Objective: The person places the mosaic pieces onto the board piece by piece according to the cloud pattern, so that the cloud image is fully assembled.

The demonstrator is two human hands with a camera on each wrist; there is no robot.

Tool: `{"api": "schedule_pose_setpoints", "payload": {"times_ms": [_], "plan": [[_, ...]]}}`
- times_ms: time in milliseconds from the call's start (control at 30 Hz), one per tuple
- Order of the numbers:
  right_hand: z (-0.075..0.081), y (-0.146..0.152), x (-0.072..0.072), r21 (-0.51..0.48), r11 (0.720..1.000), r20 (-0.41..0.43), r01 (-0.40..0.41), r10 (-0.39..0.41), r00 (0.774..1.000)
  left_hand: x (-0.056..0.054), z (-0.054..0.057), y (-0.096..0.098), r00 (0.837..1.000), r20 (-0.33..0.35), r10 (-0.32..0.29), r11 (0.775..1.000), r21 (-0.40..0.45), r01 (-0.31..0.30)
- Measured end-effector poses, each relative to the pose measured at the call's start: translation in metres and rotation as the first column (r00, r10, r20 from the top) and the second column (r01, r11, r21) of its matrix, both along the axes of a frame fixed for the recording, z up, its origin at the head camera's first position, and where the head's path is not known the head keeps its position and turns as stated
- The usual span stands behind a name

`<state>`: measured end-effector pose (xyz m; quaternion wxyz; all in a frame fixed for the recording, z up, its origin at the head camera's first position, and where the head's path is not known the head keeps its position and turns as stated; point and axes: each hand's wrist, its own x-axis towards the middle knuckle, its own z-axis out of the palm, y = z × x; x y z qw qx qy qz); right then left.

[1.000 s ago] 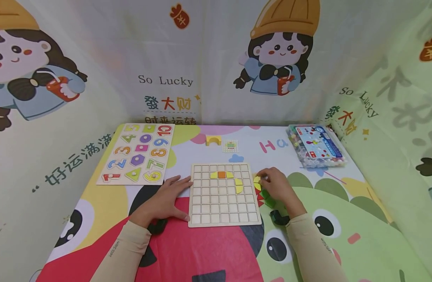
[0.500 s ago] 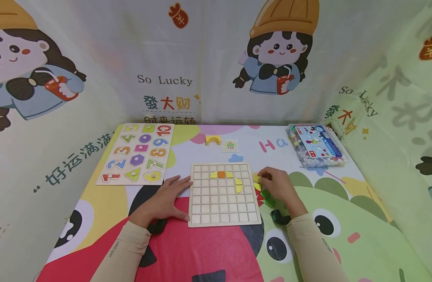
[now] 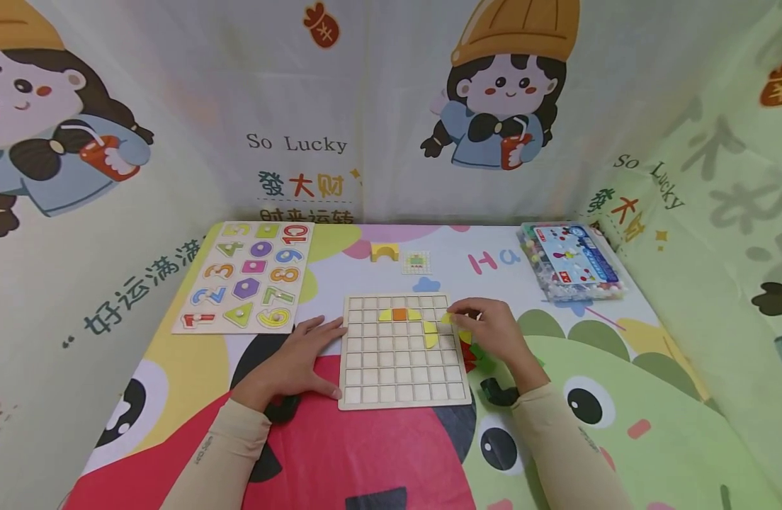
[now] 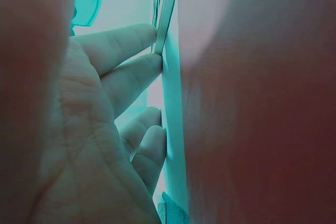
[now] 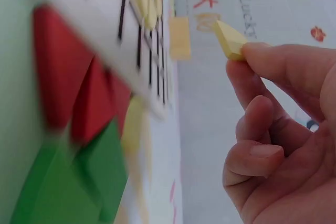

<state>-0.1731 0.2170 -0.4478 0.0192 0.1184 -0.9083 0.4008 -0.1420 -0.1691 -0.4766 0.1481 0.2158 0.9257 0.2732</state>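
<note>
A wooden grid board (image 3: 397,368) lies flat on the patterned cloth. My left hand (image 3: 300,363) has its fingers spread, with fingertips touching the board's left edge. Between thumb and forefinger, my right hand (image 3: 491,329) pinches a small yellow curved-edge block (image 5: 230,40), raised at the board's upper right edge. An orange square block (image 3: 399,314) sits in the grid between two yellow pieces. Another two yellow pieces (image 3: 431,335) sit one above the other further right. Beside the board's right edge lie red triangle blocks (image 5: 58,66), green blocks (image 5: 47,187) and one more yellow piece (image 5: 134,124), partly hidden by my right hand.
A number and shape puzzle board (image 3: 243,283) lies at the back left. Behind the grid are a yellow arch block (image 3: 384,251) and a small pattern card (image 3: 417,263). A clear plastic box (image 3: 572,262) of small pieces sits back right.
My right hand has picked up a yellow block from beside the board and moved left with it to the board's right edge. My left hand keeps its place.
</note>
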Motion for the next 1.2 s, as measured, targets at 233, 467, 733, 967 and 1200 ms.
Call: {"api": "schedule_pose_setpoints", "payload": {"times_ms": [233, 467, 733, 967, 1200], "plan": [[0.013, -0.032, -0.01, 0.029, 0.987, 0.068, -0.155, 0.153, 0.986, 0.0, 0.001, 0.0, 1.0, -0.005, -0.005, 1.0, 0.005, 0.005], [0.01, -0.061, -0.027, 0.064, 0.974, 0.131, -0.215, 0.206, 0.97, 0.0, -0.001, 0.0, 1.0, -0.011, -0.019, 1.0, 0.017, 0.019], [-0.001, -0.098, -0.037, 0.087, 0.957, 0.134, -0.275, 0.262, 0.956, 0.001, -0.002, -0.001, 1.0, -0.018, -0.015, 1.0, -0.003, 0.015], [-0.008, -0.12, -0.036, 0.117, 0.949, 0.175, -0.294, 0.271, 0.946, 0.001, -0.003, 0.0, 1.0, -0.012, -0.016, 1.0, -0.005, 0.016], [-0.011, -0.129, -0.036, 0.187, 0.933, 0.149, -0.309, 0.284, 0.947, 0.002, -0.003, 0.0, 1.0, -0.009, -0.008, 1.0, -0.011, 0.007]]}}
